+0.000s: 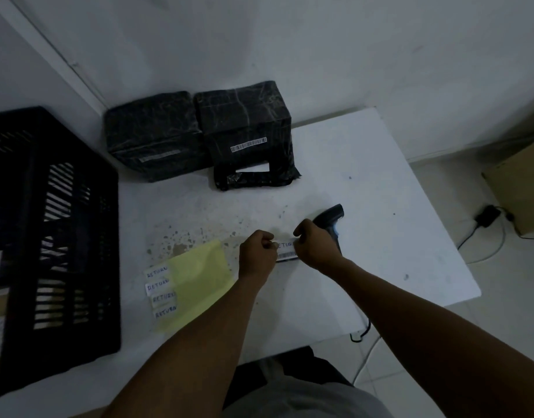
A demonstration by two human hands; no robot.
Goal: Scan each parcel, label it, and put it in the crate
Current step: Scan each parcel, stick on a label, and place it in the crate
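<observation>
Your left hand (257, 251) and right hand (312, 244) each pinch an end of a white RETURN label (286, 250) just above the table (365, 182). The scanner (332, 220) lies behind your right hand. Three black-wrapped parcels (244, 128) sit against the wall; the crate (51, 230) stands at the left, beside the yellow label sheet (196, 282).

The word "RETURN" is handwritten on four small white labels (160, 292), stuck one under the other along the left edge of a yellow sheet (199, 286) on the near part of the table. A fifth label (285, 251), pinched between the left hand (257, 251) and the right hand (312, 245), shows "RETUR", the last letter hidden, with a barcode below it. Two black parcels at the far side carry barcode strips: the left parcel (152, 134) and the right parcel (244, 122); their digits are too small to read.
</observation>
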